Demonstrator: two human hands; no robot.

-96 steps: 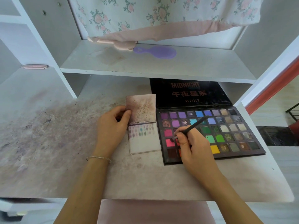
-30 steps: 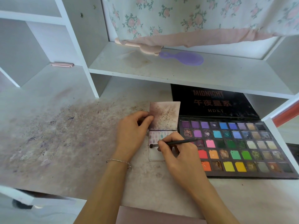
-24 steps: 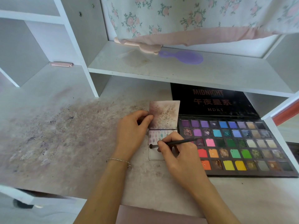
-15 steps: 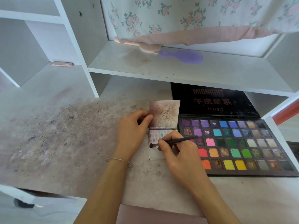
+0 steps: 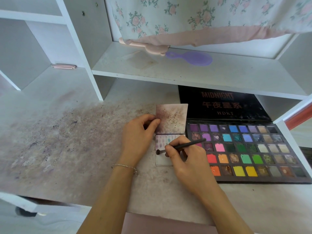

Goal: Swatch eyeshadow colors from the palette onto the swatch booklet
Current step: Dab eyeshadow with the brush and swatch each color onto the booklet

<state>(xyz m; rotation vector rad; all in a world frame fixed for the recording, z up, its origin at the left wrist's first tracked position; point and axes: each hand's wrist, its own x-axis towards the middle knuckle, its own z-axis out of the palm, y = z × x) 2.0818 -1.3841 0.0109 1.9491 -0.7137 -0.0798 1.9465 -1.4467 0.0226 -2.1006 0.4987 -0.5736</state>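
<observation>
Bright, even daylight, soft shadows cast beneath the shelf (image 5: 194, 71), the palette lid (image 5: 222, 103) left dim, straight edges bowed by wide-angle distortion, corners slightly softened.

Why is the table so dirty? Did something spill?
Yes, it looks messy. Purple-brown powder is smeared over the table left of the booklet, whose raised flap is speckled too. Some pans in the palette look crumbled. It seems to be eyeshadow dust, not a liquid spill.
</observation>
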